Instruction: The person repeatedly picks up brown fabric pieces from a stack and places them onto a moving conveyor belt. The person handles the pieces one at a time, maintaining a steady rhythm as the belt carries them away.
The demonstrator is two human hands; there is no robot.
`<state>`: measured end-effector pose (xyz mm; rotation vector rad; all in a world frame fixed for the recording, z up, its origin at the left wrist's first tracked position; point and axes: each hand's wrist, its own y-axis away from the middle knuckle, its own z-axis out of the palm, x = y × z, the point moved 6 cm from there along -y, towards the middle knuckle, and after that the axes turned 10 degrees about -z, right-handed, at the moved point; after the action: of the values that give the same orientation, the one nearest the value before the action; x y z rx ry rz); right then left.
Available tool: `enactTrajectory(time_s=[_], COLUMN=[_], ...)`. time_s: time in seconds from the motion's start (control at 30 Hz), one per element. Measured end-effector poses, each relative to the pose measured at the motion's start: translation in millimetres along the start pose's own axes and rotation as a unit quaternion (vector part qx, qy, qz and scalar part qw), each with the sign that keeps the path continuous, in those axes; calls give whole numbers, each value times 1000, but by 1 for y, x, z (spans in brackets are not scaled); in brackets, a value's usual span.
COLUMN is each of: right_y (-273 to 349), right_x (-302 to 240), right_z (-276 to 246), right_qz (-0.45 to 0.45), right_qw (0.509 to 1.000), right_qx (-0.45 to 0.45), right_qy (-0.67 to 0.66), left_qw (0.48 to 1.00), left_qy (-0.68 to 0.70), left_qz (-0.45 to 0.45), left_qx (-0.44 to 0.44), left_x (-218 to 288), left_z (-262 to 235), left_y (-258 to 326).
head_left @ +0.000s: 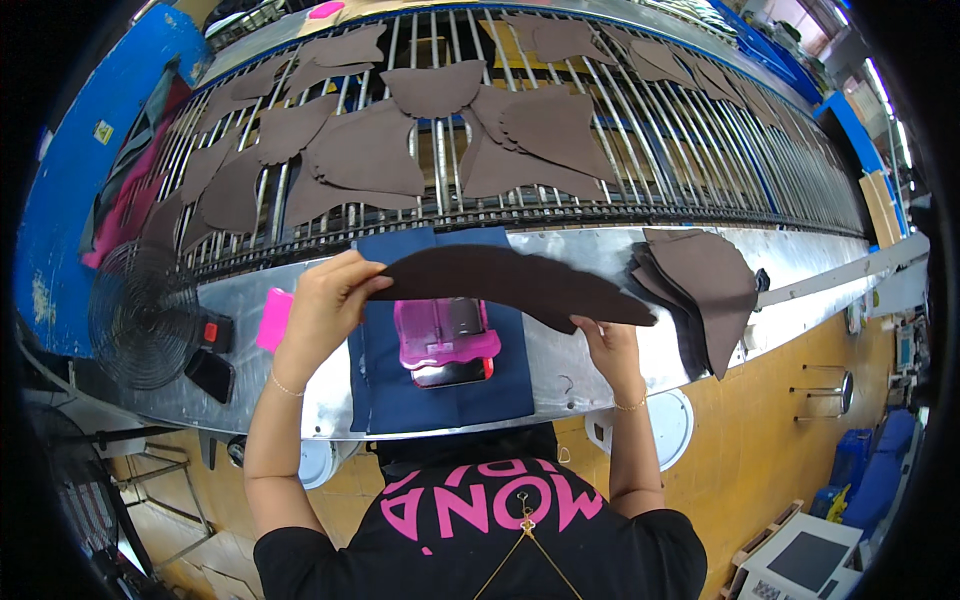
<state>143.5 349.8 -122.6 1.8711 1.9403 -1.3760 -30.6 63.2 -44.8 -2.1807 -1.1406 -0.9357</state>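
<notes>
We hold one long brown cut piece (505,283) between both hands, lifted above the metal shelf (570,250). Our left hand (322,305) pinches its blunt end, thumb and fingers closed together on the material. Our right hand (612,345) grips it from below near the pointed end, and there the fingers are hidden behind the piece, so we judge them closed on it only from the way it is carried.

The piece's long axis runs straight from one set of fingers to the other, side to side across us, its left end slightly higher and its right end tapering down past our right fingers. Neither hand is nearer; each has an end.

Directly under the span, below our fingers, lies a dark blue cloth (400,385) with a pink device (445,335) resting on it. Just beyond our right fingers sits a stack of similar brown pieces (710,280), close to the held piece's tip. Farther out from both hands, more brown pieces (370,150) lie spread on a roller conveyor (690,150). Out past our left fingers a small fan (140,315) stands.
</notes>
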Motion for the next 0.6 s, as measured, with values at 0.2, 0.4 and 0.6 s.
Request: enactTrajectory(time_s=[0.2,0.4,0.6], right_y=[61,51,-48], right_x=[42,67,147], right_z=[-72,-124,-103], right_qz=[191,262,223], right_qw=[968,903,822], right_qx=[71,174,287], right_qy=[-148,-291,-437], left_qw=[978,964,994], left_qy=[-112,-143,-50], left_qz=[162,212,98], left_qx=[-73,-68,-2], left_x=[65,107,94], left_z=[56,87,37], left_y=[-24,-58,-78])
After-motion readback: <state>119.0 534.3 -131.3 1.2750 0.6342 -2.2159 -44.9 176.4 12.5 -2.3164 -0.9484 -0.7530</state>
